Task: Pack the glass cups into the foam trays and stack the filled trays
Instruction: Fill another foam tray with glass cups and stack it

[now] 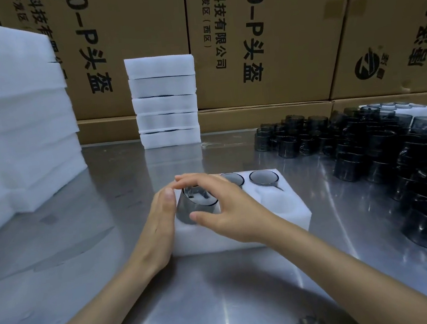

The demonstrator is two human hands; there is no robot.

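Right hand [229, 208]: I see the fingers curled over a smoky glass cup [195, 207], thumb on its near wall, fingertips over the far rim; it's grasping the cup.
Left hand [160, 217]: flat and straight, palm against the left side of the same cup and the tray's left edge; fingers released, not wrapped round anything.
Held cup: dark grey see-through glass, round, tilted, base in the tray's near-left pocket; I can't tell if it's fully seated, handle hidden by the hands.
Foam tray [288, 214]: white soft foam block, rectangular, round cut-out pockets, at mid-table just ahead of me; near-right pocket shows bare foam.
Packed cups [264, 177]: two grey rims sunk in the far row, the left one partly behind my right hand.
Filled stack [165, 100]: five white foam trays piled straight at the table's far edge, dark slivers in the seams; contents hidden.
Spare foam [12, 111]: tall pile of white sheets at the far-left corner, cut off by the frame.
Loose cups [366, 143]: crowd of dark glass mugs with handles, stacked along the right edge; count unreadable, some cut off.
Table [223, 295]: brushed steel, glossy, scuffed, dark smudge near the front edge.
Cartons [285, 32]: brown cardboard wall behind, printed black characters, partly cropped.
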